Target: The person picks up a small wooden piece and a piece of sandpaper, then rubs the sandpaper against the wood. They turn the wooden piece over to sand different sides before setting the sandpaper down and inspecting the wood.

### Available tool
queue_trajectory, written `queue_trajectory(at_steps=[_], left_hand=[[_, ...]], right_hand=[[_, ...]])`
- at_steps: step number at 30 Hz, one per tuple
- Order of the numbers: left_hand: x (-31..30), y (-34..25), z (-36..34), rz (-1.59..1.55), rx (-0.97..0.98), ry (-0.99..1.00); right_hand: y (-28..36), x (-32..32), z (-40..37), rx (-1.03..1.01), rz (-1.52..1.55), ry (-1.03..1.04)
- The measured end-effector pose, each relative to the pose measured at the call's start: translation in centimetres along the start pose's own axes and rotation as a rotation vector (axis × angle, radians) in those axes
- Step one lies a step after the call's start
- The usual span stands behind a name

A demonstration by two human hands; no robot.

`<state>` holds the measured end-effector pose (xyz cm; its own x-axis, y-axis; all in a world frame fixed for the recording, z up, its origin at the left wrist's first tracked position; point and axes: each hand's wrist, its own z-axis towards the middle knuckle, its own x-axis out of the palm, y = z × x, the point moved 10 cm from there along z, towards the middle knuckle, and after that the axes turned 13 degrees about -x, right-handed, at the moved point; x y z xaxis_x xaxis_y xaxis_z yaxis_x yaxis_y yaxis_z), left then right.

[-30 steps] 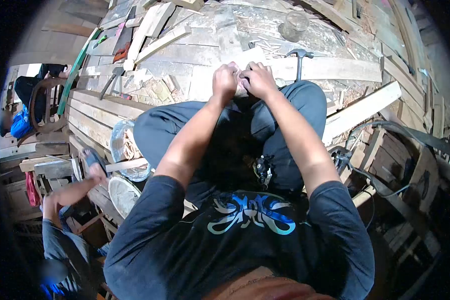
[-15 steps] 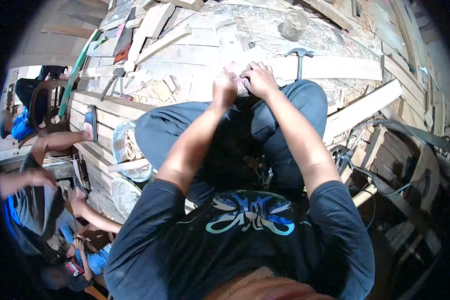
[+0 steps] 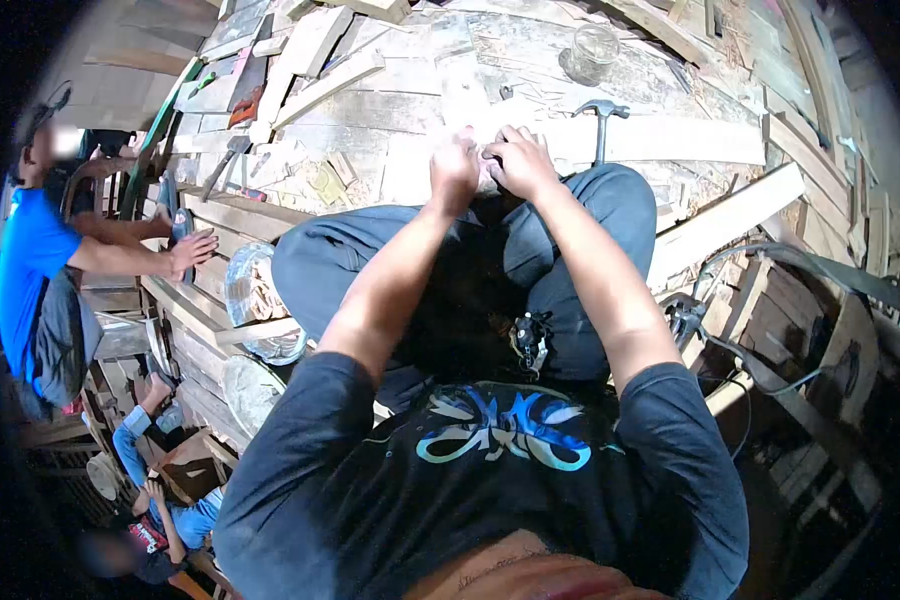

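Observation:
Both hands meet in front of my crossed legs, over the bright wooden floor. My left hand (image 3: pixel 454 172) is closed, its fingers curled together around something too small and glaring to name. Close beside it on the right, my right hand (image 3: pixel 520 160) has its fingers bent and pressed together on a small item between the hands. A pinkish bit shows at the fingertips. To the right of my hands, a hammer (image 3: pixel 601 128) lies by my knee on the boards. Behind it is a glass jar (image 3: pixel 591 52). A long pale board (image 3: pixel 685 138) runs off to the right.
A handsaw (image 3: pixel 246 100), a hatchet-like tool (image 3: pixel 228 165) and wood offcuts lie at the left. Near my left knee stands a tub of wood scraps (image 3: pixel 259 300). A person in blue (image 3: pixel 35 255) and another seated person (image 3: pixel 150 535) are at the far left.
The person in blue now sits more upright at the left, an arm reaching out over the planks. My hands have barely moved and stay together.

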<state>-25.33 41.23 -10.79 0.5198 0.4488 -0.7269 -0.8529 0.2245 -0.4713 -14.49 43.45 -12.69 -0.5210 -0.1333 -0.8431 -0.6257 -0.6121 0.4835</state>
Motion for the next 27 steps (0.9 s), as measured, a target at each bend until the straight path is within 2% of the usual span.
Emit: queue_trajectory(at_steps=[3,6,7,9,11,14,15,19,27], left_hand=[[1.5,1.5,1.1,-0.014,-0.112,0.053],[0.5,0.6,-0.3,-0.043,-0.051,0.093],[1.0,1.2,-0.4,-0.046,-0.156,0.177],[0.0,0.3,-0.3,-0.068,-0.070,0.106],[0.1,0.1,0.1,-0.100,-0.012,0.071],[0.8,-0.5,2.2,-0.011,-0.137,0.200],[0.7,-0.3,1.5,-0.068,-0.043,0.096],[-0.4,-0.2,-0.8,-0.072,0.026,-0.017],[0.1,-0.2,0.7,-0.109,0.015,0.011]], right_hand=[[-0.1,-0.1,0.0,0.001,-0.011,0.008],[-0.1,-0.3,-0.1,0.005,-0.015,0.009],[-0.1,-0.4,-0.2,0.012,-0.013,0.009],[0.4,-0.7,-0.1,0.003,-0.033,-0.055],[0.1,0.0,0.1,0.002,-0.016,-0.001],[-0.2,0.4,0.1,0.006,0.001,0.020],[-0.2,0.5,-0.1,0.005,0.007,0.020],[0.0,0.1,-0.1,0.000,-0.022,-0.013],[0.1,0.5,-0.1,-0.009,-0.049,0.001]])
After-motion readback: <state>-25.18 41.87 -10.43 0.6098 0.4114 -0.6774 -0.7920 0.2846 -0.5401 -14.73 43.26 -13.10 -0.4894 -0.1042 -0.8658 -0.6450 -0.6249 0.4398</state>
